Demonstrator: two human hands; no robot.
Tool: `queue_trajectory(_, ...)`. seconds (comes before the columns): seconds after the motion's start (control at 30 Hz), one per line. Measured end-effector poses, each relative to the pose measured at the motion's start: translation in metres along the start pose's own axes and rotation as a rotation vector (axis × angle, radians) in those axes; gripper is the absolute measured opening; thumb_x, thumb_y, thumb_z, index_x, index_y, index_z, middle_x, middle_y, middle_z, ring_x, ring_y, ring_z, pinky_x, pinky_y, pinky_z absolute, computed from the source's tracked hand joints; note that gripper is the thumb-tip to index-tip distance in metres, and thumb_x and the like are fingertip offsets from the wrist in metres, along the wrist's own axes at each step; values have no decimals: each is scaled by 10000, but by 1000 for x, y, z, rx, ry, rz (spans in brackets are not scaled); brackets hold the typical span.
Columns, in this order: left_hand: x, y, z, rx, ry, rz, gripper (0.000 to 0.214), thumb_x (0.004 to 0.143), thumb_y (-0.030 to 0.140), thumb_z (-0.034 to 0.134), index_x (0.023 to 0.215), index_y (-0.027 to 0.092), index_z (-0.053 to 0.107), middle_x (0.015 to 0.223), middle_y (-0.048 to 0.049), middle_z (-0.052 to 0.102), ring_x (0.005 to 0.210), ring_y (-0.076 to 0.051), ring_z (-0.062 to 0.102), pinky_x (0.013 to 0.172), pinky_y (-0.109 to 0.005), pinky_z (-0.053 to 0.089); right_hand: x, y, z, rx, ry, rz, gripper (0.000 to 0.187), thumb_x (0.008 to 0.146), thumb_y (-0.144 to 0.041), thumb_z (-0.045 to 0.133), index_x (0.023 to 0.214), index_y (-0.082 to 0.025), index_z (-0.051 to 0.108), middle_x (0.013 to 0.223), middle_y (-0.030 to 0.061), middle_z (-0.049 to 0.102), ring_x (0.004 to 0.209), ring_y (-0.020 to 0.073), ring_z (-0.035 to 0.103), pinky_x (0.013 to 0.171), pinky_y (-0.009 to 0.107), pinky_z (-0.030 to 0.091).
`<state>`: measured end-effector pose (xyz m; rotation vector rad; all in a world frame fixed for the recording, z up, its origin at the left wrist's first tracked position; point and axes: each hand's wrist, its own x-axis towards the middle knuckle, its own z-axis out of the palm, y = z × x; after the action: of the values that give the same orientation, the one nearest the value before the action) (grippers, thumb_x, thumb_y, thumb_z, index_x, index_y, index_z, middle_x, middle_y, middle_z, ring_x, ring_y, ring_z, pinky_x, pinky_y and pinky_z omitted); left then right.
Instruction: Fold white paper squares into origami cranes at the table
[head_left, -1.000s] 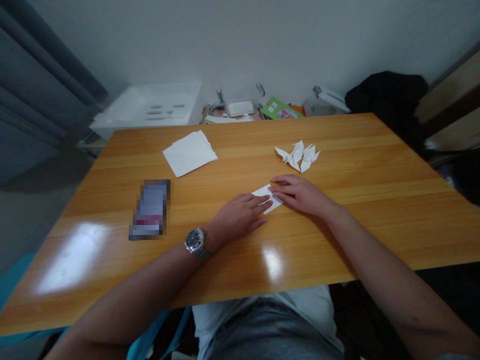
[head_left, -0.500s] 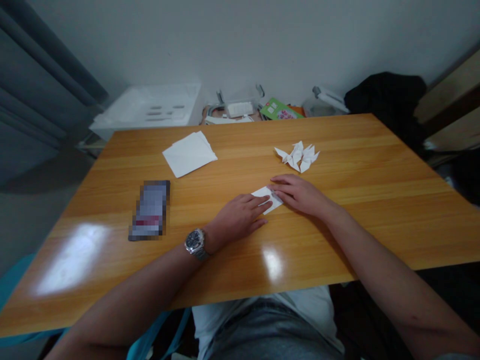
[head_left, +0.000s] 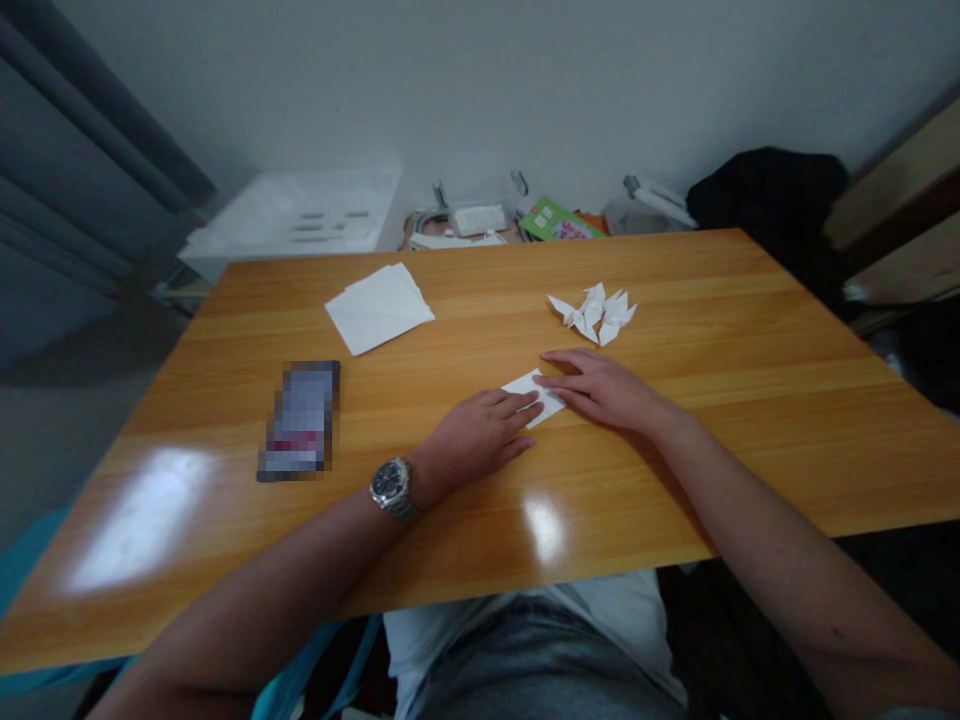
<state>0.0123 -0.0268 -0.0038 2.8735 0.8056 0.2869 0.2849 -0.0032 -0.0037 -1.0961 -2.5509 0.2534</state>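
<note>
A small piece of white paper [head_left: 534, 384], seemingly folded, lies flat on the wooden table between my hands. My left hand [head_left: 484, 432], with a watch [head_left: 390, 482] at its wrist, rests over the paper's left part, fingers stretched out. From the other side my right hand [head_left: 596, 388] touches the paper's right edge with extended fingertips. Both hands cover parts of the sheet, so its full outline is hidden. Beyond my right hand sits a cluster of folded white paper figures [head_left: 596, 315] with pointed tips, like origami birds.
White paper sheets [head_left: 381, 310] lie stacked at the back left of the table [head_left: 465, 300]. A phone [head_left: 300, 420], its screen blurred out, is left of my left hand. Behind the table stand a white plastic bin [head_left: 300, 215] and a green booklet [head_left: 559, 220].
My right fingertips have shifted very slightly left over the paper. My left hand stays in place, and the other things on the table have not moved.
</note>
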Motion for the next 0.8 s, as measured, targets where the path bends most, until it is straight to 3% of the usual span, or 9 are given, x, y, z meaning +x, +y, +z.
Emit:
queue_trajectory(0.17, 0, 1, -2, 8, 0, -5, 489, 1073, 417, 427, 1491, 175, 503, 1491, -82, 575, 1308, -242, 553, 1128, -389, 445, 0, 1, 2, -33, 4, 19, 364, 1056, -341, 490, 1365, -307, 679, 1499, 102, 578, 1365, 286, 550, 1125, 516, 470)
queue_trajectory(0.57, 0, 1, 0, 32, -9, -3, 499, 1072, 419, 432, 1508, 183, 487, 1507, -72, 561, 1316, -234, 547, 1147, -362, 411, 6, 5, 12, -129, 60, 66, 391, 1066, -345, 449, 1337, -216, 701, 1439, 136, 627, 1313, 293, 573, 1114, 528, 480)
queue_trajectory(0.8, 0, 1, -3, 55, 6, -16, 505, 1068, 456, 433, 1496, 195, 499, 1523, -76, 549, 1313, -238, 550, 1125, -396, 402, 5, 8, 11, -68, 44, 35, 460, 1082, -357, 404, 1502, -223, 536, 1478, 113, 601, 1379, 260, 533, 1165, 511, 428)
